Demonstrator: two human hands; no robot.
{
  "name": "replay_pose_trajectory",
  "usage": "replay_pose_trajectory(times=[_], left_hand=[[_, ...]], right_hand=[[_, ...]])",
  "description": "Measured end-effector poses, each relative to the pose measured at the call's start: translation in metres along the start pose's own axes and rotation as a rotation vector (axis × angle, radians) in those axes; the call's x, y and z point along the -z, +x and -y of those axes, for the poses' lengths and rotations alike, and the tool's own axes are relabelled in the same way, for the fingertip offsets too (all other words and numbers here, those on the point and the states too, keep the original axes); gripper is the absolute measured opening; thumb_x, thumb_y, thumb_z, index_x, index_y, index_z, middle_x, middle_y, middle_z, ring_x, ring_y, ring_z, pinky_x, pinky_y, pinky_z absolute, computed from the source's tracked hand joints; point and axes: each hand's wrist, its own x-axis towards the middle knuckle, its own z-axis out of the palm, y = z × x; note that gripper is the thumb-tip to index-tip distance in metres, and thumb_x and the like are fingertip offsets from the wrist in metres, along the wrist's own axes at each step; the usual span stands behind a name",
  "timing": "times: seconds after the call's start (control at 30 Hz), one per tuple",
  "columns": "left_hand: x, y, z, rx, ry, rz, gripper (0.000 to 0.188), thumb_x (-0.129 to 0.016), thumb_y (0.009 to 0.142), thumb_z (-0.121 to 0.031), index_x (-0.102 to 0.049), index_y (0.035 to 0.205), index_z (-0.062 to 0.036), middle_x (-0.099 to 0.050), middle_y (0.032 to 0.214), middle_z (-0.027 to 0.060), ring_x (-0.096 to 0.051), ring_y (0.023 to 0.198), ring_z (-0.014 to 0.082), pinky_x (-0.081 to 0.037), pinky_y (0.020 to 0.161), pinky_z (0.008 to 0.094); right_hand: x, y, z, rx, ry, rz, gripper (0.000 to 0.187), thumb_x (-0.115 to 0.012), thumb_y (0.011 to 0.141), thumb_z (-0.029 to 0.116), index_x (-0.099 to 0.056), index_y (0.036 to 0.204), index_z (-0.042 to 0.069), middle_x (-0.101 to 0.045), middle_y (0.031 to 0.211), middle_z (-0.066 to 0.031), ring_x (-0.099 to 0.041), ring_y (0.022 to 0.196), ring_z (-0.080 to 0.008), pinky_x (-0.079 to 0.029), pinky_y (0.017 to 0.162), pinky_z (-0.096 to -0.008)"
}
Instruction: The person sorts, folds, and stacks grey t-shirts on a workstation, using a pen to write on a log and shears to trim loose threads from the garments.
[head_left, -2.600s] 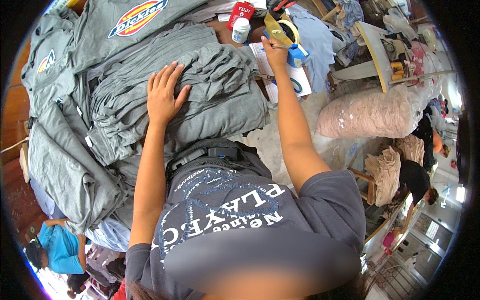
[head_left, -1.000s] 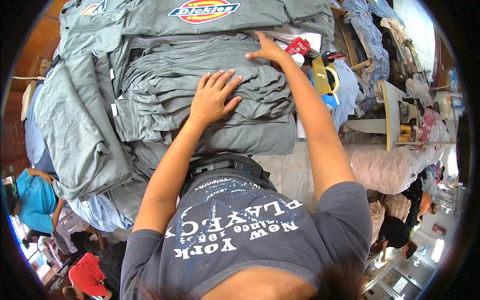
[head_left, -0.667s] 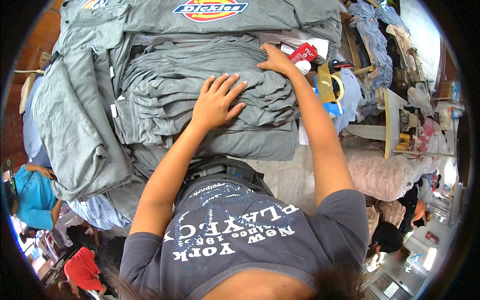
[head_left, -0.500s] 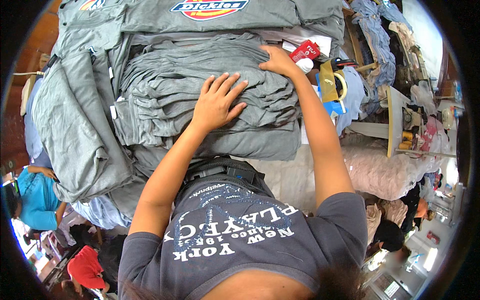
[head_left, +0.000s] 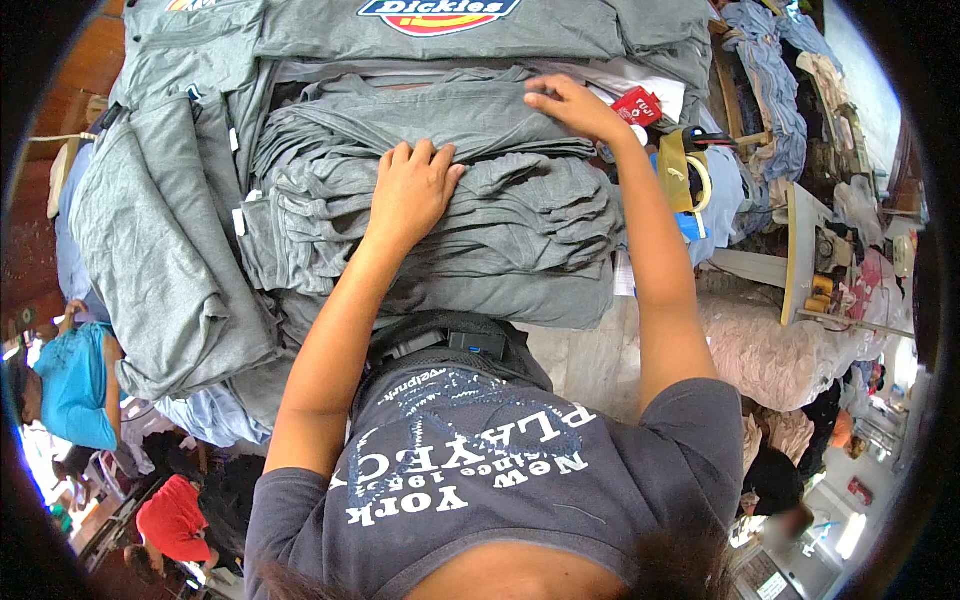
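A thick pile of grey knit fabric pieces (head_left: 500, 215) lies in front of me, its layers bunched in loose folds. My left hand (head_left: 412, 197) rests on the middle of the pile. Its fingers are bent together and press into the cloth at the front of a flatter upper layer (head_left: 430, 120). At the pile's far right corner, my right hand (head_left: 578, 108) hovers or touches lightly, thumb and fingers apart; contact is hard to tell.
Folded grey fabric (head_left: 170, 250) is heaped at the left, and a grey printed cloth (head_left: 300, 30) spans the far side. A red box (head_left: 637, 106) and a tape roll (head_left: 690, 172) sit to the right. Co-workers (head_left: 75, 385) are at lower left.
The pile's top layer now lies flatter and spread across the far part. My left hand has gone from spread fingers to bent ones. The right hand has shifted slightly right in the picture.
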Motion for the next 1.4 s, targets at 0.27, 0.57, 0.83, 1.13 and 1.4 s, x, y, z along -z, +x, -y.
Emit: replay_pose_trajectory(times=[0.27, 0.57, 0.83, 1.13, 1.4], left_hand=[[0.001, -0.002, 0.0, 0.018, -0.017, -0.018, 0.028, -0.05, 0.085, -0.027, -0.055, 0.107, -0.0105, -0.053, 0.089, 0.009, -0.049, 0.083, 0.0269, -0.039, 0.076, 0.0379], [0.012, 0.02, 0.023, -0.084, -0.037, -0.019, 0.05, -0.057, 0.077, -0.044, -0.052, 0.113, -0.0098, -0.053, 0.113, 0.0096, -0.046, 0.109, 0.0298, -0.019, 0.103, 0.0494], [0.012, 0.005, 0.011, -0.031, -0.048, 0.141, 0.043, -0.054, 0.081, -0.037, -0.054, 0.109, -0.0049, -0.055, 0.099, 0.0125, -0.051, 0.096, 0.03, -0.036, 0.091, 0.0412], [0.0, 0.029, 0.011, -0.228, -0.516, 0.165, 0.041, -0.05, 0.071, -0.002, -0.054, 0.112, -0.0039, -0.055, 0.115, 0.0105, -0.052, 0.105, 0.0265, -0.038, 0.091, 0.0371], [-0.001, 0.033, -0.012, 0.109, -0.646, 0.107, 0.039, -0.056, 0.073, -0.012, -0.055, 0.112, -0.0109, -0.056, 0.106, 0.0108, -0.053, 0.096, 0.025, -0.039, 0.085, 0.0375]], right_hand=[[-0.012, 0.002, 0.016, 0.043, -0.374, -0.141, 0.032, -0.067, 0.068, 0.018, -0.058, 0.095, 0.004, -0.061, 0.093, -0.0128, -0.058, 0.089, -0.0311, -0.043, 0.076, -0.041], [-0.003, -0.054, 0.056, 0.38, -0.1, 0.17, 0.021, -0.059, 0.069, 0.001, -0.06, 0.089, 0.0, -0.061, 0.09, -0.0118, -0.058, 0.088, -0.0283, -0.046, 0.077, -0.0323], [-0.005, 0.013, 0.012, 0.091, 0.003, -0.188, 0.033, -0.065, 0.073, 0.028, -0.059, 0.097, 0.006, -0.062, 0.093, -0.0108, -0.059, 0.086, -0.0277, -0.045, 0.074, -0.0344], [-0.017, 0.035, -0.017, 0.09, 0.006, -0.318, 0.025, -0.069, 0.065, 0.016, -0.053, 0.082, 0.006, -0.059, 0.084, -0.0117, -0.057, 0.084, -0.0255, -0.043, 0.074, -0.0321], [0.005, -0.031, 0.051, 0.204, 0.528, 0.294, 0.021, -0.069, 0.067, 0.002, -0.055, 0.083, 0.004, -0.055, 0.073, 0.0012, -0.052, 0.068, -0.0064, -0.042, 0.064, -0.0215]])
